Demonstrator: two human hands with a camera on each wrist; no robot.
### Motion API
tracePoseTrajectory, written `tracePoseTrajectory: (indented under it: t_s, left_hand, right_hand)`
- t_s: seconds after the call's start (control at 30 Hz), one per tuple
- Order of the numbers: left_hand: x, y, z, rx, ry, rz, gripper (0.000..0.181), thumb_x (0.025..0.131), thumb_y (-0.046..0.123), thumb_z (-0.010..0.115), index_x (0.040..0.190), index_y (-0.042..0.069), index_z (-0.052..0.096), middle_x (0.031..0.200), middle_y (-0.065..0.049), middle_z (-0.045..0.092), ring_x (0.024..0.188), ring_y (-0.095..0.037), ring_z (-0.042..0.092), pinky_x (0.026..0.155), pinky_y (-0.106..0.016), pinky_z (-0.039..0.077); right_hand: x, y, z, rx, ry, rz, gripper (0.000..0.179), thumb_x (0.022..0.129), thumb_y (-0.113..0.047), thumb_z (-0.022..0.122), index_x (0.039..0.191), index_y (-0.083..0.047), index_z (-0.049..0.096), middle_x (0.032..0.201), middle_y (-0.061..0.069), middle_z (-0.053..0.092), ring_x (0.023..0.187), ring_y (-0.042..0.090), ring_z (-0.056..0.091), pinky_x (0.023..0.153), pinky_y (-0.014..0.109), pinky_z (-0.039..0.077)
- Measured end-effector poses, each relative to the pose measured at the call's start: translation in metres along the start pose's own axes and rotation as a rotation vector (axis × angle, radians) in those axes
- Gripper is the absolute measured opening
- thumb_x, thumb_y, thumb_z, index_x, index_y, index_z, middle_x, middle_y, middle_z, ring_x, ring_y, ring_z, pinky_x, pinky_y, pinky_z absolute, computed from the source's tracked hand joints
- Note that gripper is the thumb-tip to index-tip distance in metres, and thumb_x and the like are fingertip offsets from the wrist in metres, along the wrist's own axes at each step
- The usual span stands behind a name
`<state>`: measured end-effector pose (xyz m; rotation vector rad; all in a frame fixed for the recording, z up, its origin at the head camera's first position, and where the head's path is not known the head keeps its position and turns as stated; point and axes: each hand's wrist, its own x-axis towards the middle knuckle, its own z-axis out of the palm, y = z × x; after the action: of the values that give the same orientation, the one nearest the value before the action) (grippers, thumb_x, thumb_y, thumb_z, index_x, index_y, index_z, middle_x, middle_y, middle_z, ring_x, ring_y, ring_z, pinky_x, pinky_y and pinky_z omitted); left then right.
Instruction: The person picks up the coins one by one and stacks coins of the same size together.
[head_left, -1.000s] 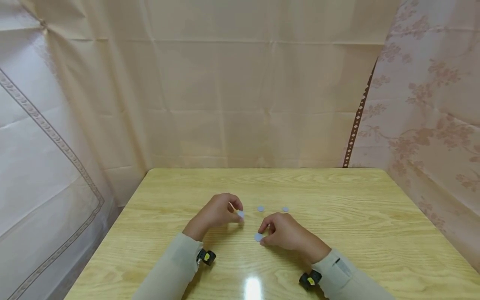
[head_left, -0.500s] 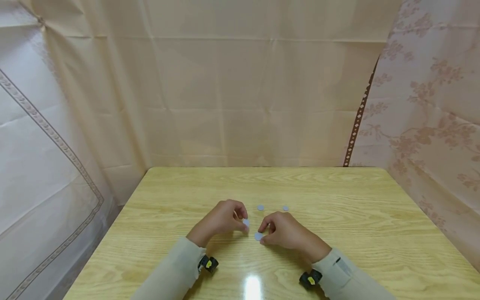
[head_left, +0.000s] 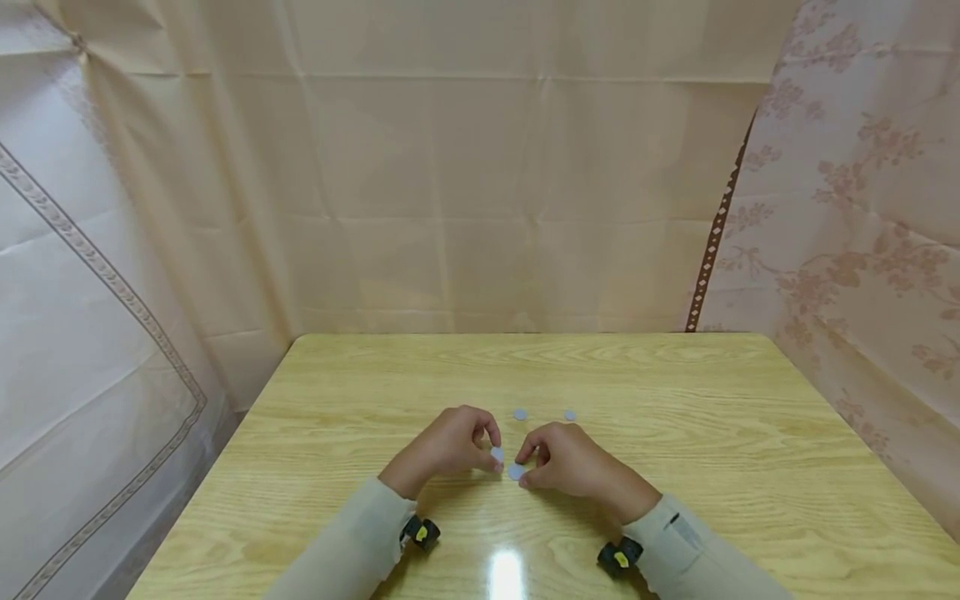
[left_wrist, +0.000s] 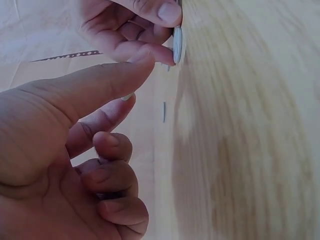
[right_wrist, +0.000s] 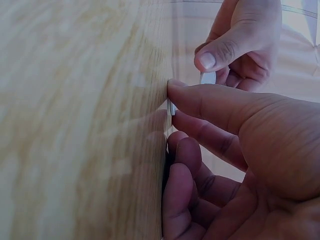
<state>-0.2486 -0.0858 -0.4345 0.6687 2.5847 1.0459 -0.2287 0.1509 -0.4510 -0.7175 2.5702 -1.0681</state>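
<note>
My left hand (head_left: 456,442) pinches a small round white disc (head_left: 497,454) between thumb and fingers, a little above the table. In the right wrist view this disc (right_wrist: 208,78) shows its pale edge under the thumb. Just to the right, my right hand (head_left: 567,460) holds a second white disc (head_left: 516,472) between thumb and index finger, low at the tabletop. The left wrist view shows that disc (left_wrist: 177,45) edge-on against the wood. The two discs are close together but apart. Beyond the hands, two more white discs lie flat, one to the left (head_left: 521,414) and one to the right (head_left: 570,415).
The wood-grain table (head_left: 360,375) stretches away on all sides of the hands. A beige curtain (head_left: 480,208) hangs behind its far edge, with patterned cloths at left (head_left: 90,333) and right (head_left: 862,250). Black wrist cameras sit at both cuffs.
My left hand has moved right and toward me with its disc, coming close to the disc in my right hand. The right hand has stayed in place.
</note>
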Motion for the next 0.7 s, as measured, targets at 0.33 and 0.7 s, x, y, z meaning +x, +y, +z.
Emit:
tracePoseTrajectory:
  t_s: [0.33,0.7]
  left_hand:
    - [0.001,0.003,0.009,0.01,-0.015,-0.016,0.024,0.075,0.019,0.094,0.09,0.015,0.074,0.062,0.004,0.052,0.055,-0.011,0.045,0.051,-0.027,0.037]
    - [0.003,0.006,0.016,0.066,-0.033,-0.029,0.023,0.075,0.02,0.094,0.086,0.017,0.073,0.063,0.006,0.05,0.054,-0.01,0.042,0.051,-0.027,0.035]
  right_hand:
    - [0.001,0.002,0.0,0.003,0.001,0.004,0.015,0.086,-0.019,0.085,0.099,-0.016,0.077,0.066,-0.002,0.062,0.055,0.008,0.049,0.05,0.022,0.038]
    - [0.001,-0.001,0.0,-0.002,0.009,-0.006,0.016,0.085,-0.018,0.086,0.098,-0.015,0.078,0.066,-0.001,0.061,0.057,0.008,0.05,0.051,0.022,0.04]
